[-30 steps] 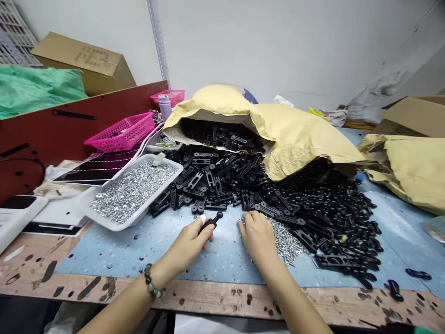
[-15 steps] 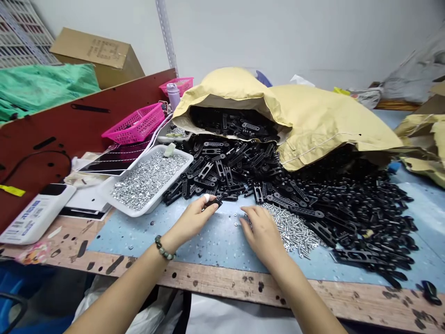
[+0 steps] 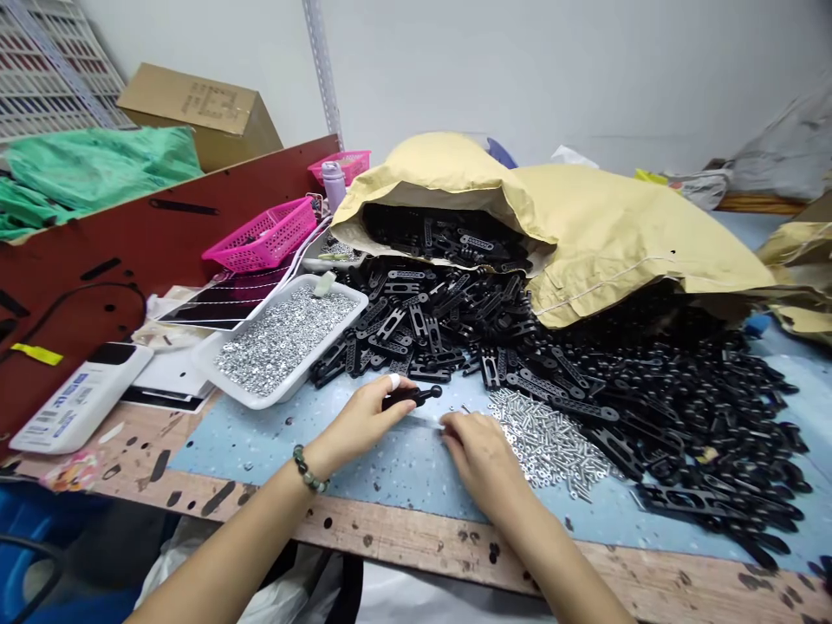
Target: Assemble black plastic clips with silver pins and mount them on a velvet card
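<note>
— At the front of the table [image 3: 390, 533], what are the hands on?

— Left hand [image 3: 364, 425] closed, gripping a black part with a ball end [image 3: 416, 396] just above the blue mat [image 3: 260, 451]. Right hand [image 3: 481, 455] curled, fingertips [image 3: 451, 425] low over the mat, just beside the loose silver screws [image 3: 539, 442]. Can't tell if it's holding anything.

— How far along?

— Can't say what's finished. One black part in hand. Most of the stock is on the table: the heap of black parts [image 3: 650, 407] runs across the right side and up to the kraft paper sack [image 3: 585, 234], with more showing inside its mouth.

— Where's the rest relative to the hands?

— Heap starts just past the fingertips. Screws lie between the right hand and the heap, touching its edge. White tray [image 3: 344, 299] of small silver nuts [image 3: 279, 342] sits just beyond the left hand, well filled.
</note>
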`<action>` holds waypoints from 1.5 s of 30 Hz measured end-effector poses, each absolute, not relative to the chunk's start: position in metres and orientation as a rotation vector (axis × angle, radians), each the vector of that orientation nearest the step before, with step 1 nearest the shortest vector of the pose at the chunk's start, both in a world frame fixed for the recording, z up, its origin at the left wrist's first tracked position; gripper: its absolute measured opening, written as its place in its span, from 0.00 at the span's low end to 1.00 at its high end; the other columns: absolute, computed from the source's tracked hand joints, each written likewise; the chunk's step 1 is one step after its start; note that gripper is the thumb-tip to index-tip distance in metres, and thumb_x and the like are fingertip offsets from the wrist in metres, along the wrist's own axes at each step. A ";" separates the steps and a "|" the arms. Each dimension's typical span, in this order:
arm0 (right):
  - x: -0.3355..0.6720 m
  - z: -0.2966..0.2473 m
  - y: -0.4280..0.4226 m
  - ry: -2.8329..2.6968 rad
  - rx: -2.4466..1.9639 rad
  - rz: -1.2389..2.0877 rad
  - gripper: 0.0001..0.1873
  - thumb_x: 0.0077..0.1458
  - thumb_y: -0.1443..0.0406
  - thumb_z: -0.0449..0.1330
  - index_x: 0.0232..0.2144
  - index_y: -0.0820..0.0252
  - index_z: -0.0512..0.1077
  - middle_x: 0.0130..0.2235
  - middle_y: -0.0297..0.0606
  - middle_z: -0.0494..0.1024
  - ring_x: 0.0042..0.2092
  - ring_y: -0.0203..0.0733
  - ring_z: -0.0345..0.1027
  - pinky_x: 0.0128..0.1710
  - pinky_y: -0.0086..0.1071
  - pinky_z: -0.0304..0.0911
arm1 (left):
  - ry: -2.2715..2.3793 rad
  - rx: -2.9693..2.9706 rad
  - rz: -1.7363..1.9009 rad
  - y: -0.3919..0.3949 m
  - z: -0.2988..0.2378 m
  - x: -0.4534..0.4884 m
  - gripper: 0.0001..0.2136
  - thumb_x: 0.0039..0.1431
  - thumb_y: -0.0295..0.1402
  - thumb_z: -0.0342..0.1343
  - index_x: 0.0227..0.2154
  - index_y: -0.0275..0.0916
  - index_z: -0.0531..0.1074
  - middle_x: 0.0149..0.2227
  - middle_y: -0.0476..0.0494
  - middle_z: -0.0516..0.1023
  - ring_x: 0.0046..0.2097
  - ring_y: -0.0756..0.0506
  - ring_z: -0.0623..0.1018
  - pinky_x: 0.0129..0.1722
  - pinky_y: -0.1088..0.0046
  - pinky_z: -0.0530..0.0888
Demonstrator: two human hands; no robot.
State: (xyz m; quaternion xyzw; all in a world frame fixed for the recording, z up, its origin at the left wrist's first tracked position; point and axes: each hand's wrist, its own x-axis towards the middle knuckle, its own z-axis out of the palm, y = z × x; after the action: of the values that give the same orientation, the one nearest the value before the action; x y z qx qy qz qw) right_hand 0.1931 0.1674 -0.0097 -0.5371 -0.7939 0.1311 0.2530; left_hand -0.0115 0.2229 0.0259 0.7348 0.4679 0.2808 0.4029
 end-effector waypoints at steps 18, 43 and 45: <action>0.186 -0.019 0.156 -2.096 -1.371 0.230 0.10 0.62 0.69 0.51 0.39 0.58 0.71 0.37 0.41 0.76 0.39 0.46 0.67 0.39 0.40 0.64 | 0.913 2.476 0.371 0.231 0.008 -0.005 0.09 0.62 0.29 0.52 0.43 0.40 0.74 0.42 0.43 0.75 0.45 0.44 0.72 0.47 0.69 0.68; 0.335 0.040 0.267 -1.398 -1.991 -0.002 0.11 0.55 0.68 0.53 0.40 0.65 0.72 0.38 0.51 0.74 0.45 0.55 0.67 0.45 0.49 0.61 | 1.138 2.139 0.386 0.237 0.041 0.041 0.07 0.59 0.39 0.50 0.35 0.42 0.67 0.36 0.43 0.77 0.37 0.41 0.76 0.34 0.69 0.69; 0.354 0.034 0.286 -1.357 -2.062 0.026 0.07 0.50 0.70 0.58 0.34 0.65 0.73 0.33 0.50 0.73 0.43 0.56 0.68 0.43 0.49 0.61 | 1.106 1.971 0.442 0.235 0.032 0.041 0.12 0.60 0.44 0.48 0.40 0.42 0.65 0.40 0.42 0.77 0.41 0.41 0.76 0.38 0.69 0.69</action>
State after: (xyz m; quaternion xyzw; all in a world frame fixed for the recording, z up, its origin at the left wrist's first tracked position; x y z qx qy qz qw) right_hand 0.3541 0.2864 0.0336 -0.7885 -0.5189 0.0098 0.3300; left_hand 0.0405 0.2347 0.0321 0.7817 0.4387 0.1753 0.4072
